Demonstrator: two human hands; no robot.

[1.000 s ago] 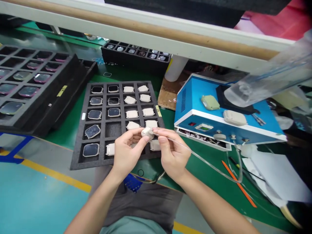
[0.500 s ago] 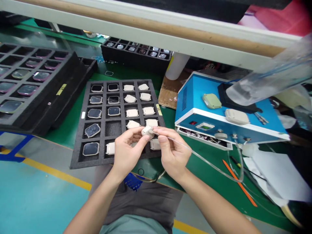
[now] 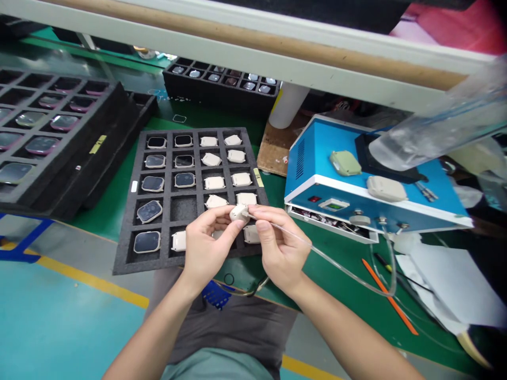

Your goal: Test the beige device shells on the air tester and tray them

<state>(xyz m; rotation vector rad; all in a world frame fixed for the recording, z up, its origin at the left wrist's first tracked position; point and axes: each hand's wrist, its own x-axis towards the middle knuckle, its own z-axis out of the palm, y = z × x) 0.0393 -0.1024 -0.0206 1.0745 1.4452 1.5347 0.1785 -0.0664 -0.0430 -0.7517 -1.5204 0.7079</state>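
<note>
My left hand (image 3: 209, 237) pinches a cream watch case (image 3: 238, 213) between thumb and fingers, above the front of a dark foam tray (image 3: 184, 209). From the right, my right hand (image 3: 283, 245) grips the end of a thin clear tube (image 3: 332, 261) and holds its tip against the side of the case. Whether the tip goes into the case is too small to tell. The tube runs back to the front of a blue box-shaped machine (image 3: 336, 206). Watches with dark screens and cream watch cases lie in the tray's compartments; my hands hide some front ones.
Stacked foam trays (image 3: 91, 153) stand at left, another tray (image 3: 222, 95) at the back. A green case (image 3: 345, 163) and a cream case (image 3: 386, 188) lie on the machine. An orange stick (image 3: 390, 296) and white paper (image 3: 447, 279) lie at right. A shelf beam (image 3: 237, 45) crosses overhead.
</note>
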